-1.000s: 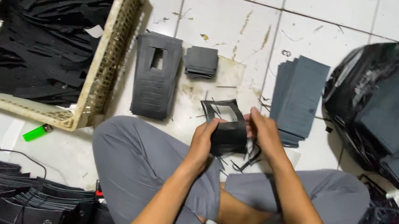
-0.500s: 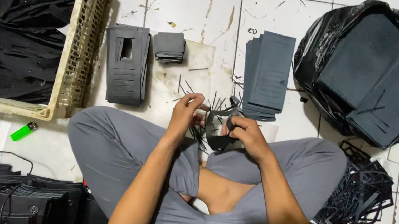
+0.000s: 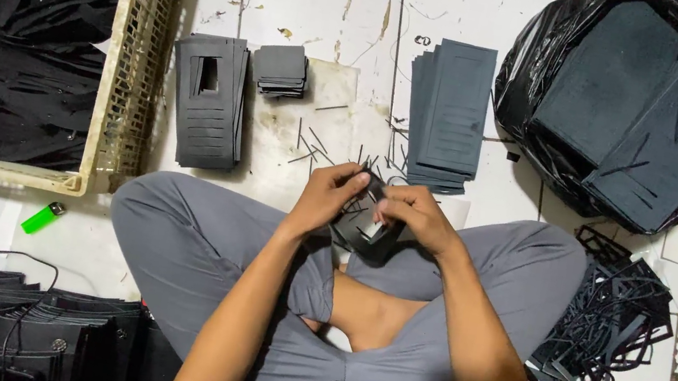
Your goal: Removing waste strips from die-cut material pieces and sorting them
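You hold a black cut piece [image 3: 361, 221] over your lap.
Left hand [image 3: 327, 198] pinches its top edge, right hand [image 3: 412, 216] grips its side; keep thumbs near the slots, dropping slivers by the grey stack [image 3: 451, 113].

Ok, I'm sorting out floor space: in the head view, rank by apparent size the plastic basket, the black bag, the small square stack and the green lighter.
1. plastic basket, partly cut off by the frame
2. black bag, close behind the basket
3. small square stack
4. green lighter
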